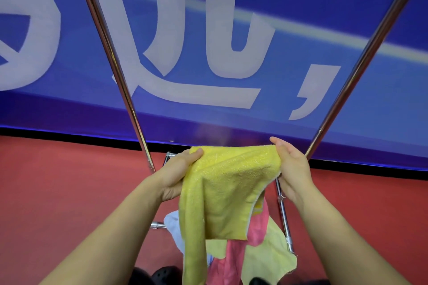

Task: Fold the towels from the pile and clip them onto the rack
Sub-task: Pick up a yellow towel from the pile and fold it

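— Two hands hold one yellow towel [228, 183] up in front of the rack, right?

— Yes. The left hand [178, 169] has its grip closed on the towel's upper left corner, thumb on top and the cloth bunched under it. The right hand [293, 169] pinches the upper right corner, its grip also closed on the towel, thumb pointing up along the edge.

— How does the towel hang?

— Its top edge stretches between the two hands, sagging a little. The body drops down between the forearms, with one long strip trailing lower on the left side.

— And the pile?

— The pile of towels [261, 250] lies below and behind the held one, on the red floor [69, 192]. Pink, pale yellow and white cloths show in it, overlapping.

— Where is the rack?

— Two shiny metal poles of the rack [108, 53] rise from near the hands and spread apart toward the upper corners. Lower bars of the rack show beside the pile. Behind everything stands a blue banner [301, 41] with large white characters.

— Anything else?

— Dark shoes [162, 273] peek in at the bottom edge.
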The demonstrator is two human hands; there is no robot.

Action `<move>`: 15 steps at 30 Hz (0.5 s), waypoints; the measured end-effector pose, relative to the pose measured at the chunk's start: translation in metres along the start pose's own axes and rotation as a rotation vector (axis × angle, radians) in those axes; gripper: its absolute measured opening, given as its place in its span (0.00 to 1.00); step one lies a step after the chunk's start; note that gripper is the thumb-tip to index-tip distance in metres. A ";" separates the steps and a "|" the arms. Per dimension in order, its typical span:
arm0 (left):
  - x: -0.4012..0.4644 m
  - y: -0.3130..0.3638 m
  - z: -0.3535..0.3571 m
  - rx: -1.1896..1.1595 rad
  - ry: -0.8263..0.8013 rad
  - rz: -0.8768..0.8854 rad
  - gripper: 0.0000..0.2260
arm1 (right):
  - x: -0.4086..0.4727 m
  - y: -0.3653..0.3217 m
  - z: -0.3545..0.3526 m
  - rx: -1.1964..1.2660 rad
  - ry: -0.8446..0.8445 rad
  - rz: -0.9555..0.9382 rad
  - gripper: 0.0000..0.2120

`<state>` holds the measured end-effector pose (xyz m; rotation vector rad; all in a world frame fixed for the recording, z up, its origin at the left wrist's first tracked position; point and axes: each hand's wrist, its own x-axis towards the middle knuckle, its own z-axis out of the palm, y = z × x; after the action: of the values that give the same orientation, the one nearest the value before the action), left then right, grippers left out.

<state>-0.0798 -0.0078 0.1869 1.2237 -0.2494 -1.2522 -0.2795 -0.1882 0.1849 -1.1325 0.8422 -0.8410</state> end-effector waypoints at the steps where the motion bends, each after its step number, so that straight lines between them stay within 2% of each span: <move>1: 0.002 0.000 -0.004 -0.014 0.035 0.024 0.14 | 0.000 0.000 -0.002 -0.009 0.005 -0.005 0.10; 3: 0.003 0.002 -0.009 -0.017 0.145 0.082 0.09 | 0.000 0.000 -0.003 -0.029 0.019 -0.010 0.10; 6: 0.003 0.005 -0.017 0.008 0.329 0.199 0.14 | 0.001 0.001 -0.005 -0.064 0.057 -0.027 0.10; 8: 0.000 0.010 -0.022 -0.051 0.317 0.252 0.19 | 0.004 0.003 -0.011 -0.087 0.084 -0.029 0.10; 10: -0.005 0.013 -0.029 -0.056 0.236 0.270 0.24 | 0.008 0.001 -0.017 -0.088 0.097 -0.009 0.09; 12: -0.007 0.010 -0.037 0.076 0.193 0.219 0.27 | 0.008 -0.007 -0.022 -0.055 0.070 0.048 0.07; 14: -0.007 0.005 -0.045 0.385 0.235 0.134 0.27 | 0.004 -0.013 -0.024 -0.006 -0.020 0.103 0.14; 15: -0.005 0.002 -0.048 0.586 0.264 0.110 0.23 | 0.002 -0.015 -0.024 -0.013 -0.053 0.093 0.17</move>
<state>-0.0460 0.0229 0.1720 1.8327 -0.5049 -0.9324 -0.3019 -0.2026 0.1939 -1.1138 0.8512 -0.7269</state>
